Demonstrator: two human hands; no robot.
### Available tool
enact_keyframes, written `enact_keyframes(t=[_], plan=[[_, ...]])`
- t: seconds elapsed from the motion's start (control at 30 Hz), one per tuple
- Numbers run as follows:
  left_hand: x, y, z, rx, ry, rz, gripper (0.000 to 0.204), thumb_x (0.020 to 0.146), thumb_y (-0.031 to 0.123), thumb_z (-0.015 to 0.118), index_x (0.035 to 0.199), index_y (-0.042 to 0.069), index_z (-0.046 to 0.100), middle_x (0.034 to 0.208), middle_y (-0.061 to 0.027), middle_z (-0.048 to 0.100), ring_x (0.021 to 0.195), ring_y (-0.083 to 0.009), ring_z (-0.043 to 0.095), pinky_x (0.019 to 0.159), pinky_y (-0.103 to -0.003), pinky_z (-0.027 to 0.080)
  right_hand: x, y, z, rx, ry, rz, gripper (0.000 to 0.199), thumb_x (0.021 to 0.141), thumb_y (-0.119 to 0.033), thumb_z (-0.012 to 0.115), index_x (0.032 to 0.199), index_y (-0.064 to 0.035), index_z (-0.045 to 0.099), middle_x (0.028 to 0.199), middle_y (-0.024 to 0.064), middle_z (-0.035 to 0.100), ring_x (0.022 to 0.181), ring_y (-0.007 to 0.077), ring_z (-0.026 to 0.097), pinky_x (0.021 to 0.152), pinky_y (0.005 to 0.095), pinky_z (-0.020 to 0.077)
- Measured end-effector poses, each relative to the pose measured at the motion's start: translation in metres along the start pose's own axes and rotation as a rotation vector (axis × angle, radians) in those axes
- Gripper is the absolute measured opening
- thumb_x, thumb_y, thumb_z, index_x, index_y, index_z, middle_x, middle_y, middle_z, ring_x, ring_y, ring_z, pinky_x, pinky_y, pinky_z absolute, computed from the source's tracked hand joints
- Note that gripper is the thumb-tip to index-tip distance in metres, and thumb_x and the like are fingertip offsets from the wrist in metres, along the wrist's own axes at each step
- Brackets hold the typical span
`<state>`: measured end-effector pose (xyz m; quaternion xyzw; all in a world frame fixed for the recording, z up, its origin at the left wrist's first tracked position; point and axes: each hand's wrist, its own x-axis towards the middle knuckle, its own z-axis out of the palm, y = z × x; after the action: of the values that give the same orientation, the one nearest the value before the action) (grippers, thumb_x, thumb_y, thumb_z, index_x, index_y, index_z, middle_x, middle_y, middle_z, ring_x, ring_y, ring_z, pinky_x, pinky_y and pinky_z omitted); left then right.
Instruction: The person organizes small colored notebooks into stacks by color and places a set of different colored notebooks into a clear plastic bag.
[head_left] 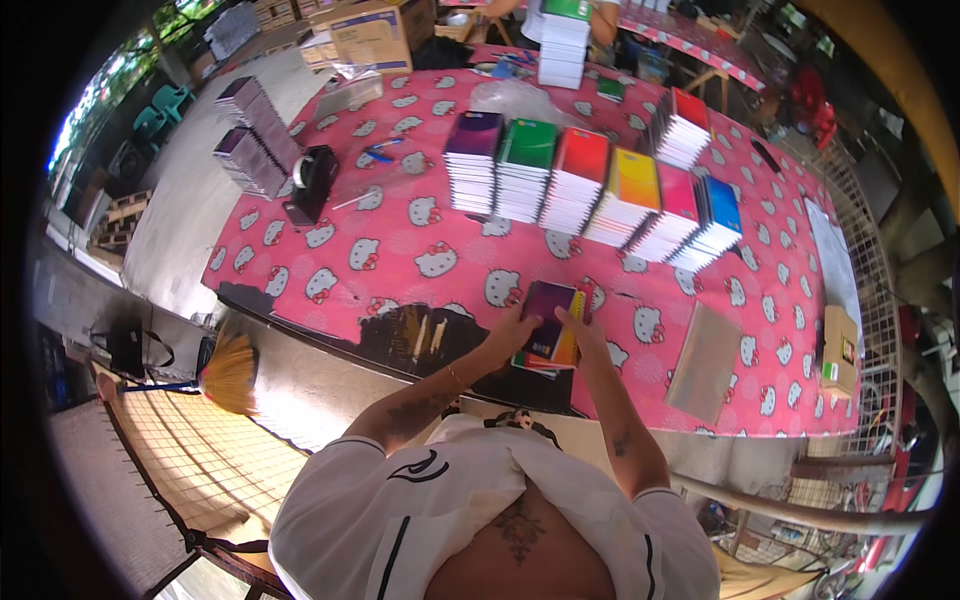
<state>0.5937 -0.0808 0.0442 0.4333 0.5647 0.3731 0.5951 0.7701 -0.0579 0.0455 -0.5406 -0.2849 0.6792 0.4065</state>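
Note:
At the near edge of the table, both my hands are closed on a small pile of spiral notebooks (pixel 548 312). A purple cover lies on top, and yellow, orange and green edges show beneath it. My left hand (pixel 510 335) grips the left side with the thumb over the cover. My right hand (pixel 580 328) holds the right side, its thumb on top too. Beyond them stands a row of notebook stacks: purple (pixel 474 133), green (pixel 528 143), red (pixel 582 152), yellow (pixel 636 178), pink (pixel 678 190) and blue (pixel 719 205).
The pink cartoon-print cloth (pixel 400 255) has a torn dark patch (pixel 425 335) at its front. Around it are a black tape dispenser (pixel 312 186), purple notebook stacks (pixel 242 155), a red stack (pixel 689 110), a brown board (pixel 703 362) and a small carton (pixel 838 350). Someone's arm (pixel 605 22) shows opposite.

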Motion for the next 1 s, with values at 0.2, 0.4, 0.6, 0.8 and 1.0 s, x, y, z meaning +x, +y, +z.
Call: enact_keyframes(t=[0.2,0.4,0.6,0.8,1.0], plan=[[-0.062,-0.009,-0.101,0.464,-0.051,0.591,0.077,0.084,0.007,0.065,0.154,0.009,0.033,0.139,-0.0133,0.051,0.127,-0.0285,0.051,0.107,-0.047,0.040,-0.023,-0.003,0.034,0.075,-0.247,0.127,0.042,0.084,-0.017,0.076,0.118,-0.0035,0.055,0.100,0.0088,0.067,0.087,0.0195,0.070,0.073,0.0370,0.0617],[-0.065,0.013,-0.146,0.872,-0.231,1.308,0.081,0.071,0.011,0.078,0.144,0.010,0.042,0.142,-0.0175,0.047,0.136,-0.0384,0.042,0.114,-0.060,0.028,-0.009,0.024,0.065,0.096,-0.318,0.428,0.058,0.091,-0.030,0.070,0.138,-0.0079,0.047,0.128,0.0163,0.061,0.106,0.0232,0.068,0.082,0.0374,0.0598],[-0.044,0.018,-0.175,-0.010,-0.331,0.517,0.084,0.075,-0.001,0.074,0.146,0.009,0.032,0.133,-0.0112,0.051,0.130,-0.0240,0.047,0.106,-0.040,0.042,-0.027,0.030,0.108,-0.140,-0.413,-0.634,0.102,0.084,-0.039,0.079,0.157,-0.0048,0.016,0.148,0.0161,0.039,0.137,0.0262,0.042,0.113,0.0420,0.0367],[-0.021,-0.010,-0.168,-0.089,-0.235,0.533,0.087,0.076,-0.004,0.068,0.150,0.011,0.025,0.129,-0.0104,0.052,0.122,-0.0199,0.052,0.101,-0.036,0.045,-0.010,0.064,0.151,-0.095,-0.190,-0.702,0.116,0.070,-0.012,0.091,0.157,-0.0076,0.014,0.144,0.0135,0.041,0.134,0.0268,0.044,0.112,0.0418,0.0384],[-0.012,-0.014,-0.162,0.025,-0.234,0.565,0.086,0.077,0.006,0.079,0.146,0.010,0.028,0.130,-0.0113,0.052,0.123,-0.0212,0.052,0.102,-0.037,0.046,0.006,0.071,0.152,-0.211,-0.137,-0.887,0.112,0.067,-0.019,0.094,0.152,-0.0071,0.021,0.141,0.0121,0.041,0.127,0.0254,0.048,0.108,0.0409,0.0427]])
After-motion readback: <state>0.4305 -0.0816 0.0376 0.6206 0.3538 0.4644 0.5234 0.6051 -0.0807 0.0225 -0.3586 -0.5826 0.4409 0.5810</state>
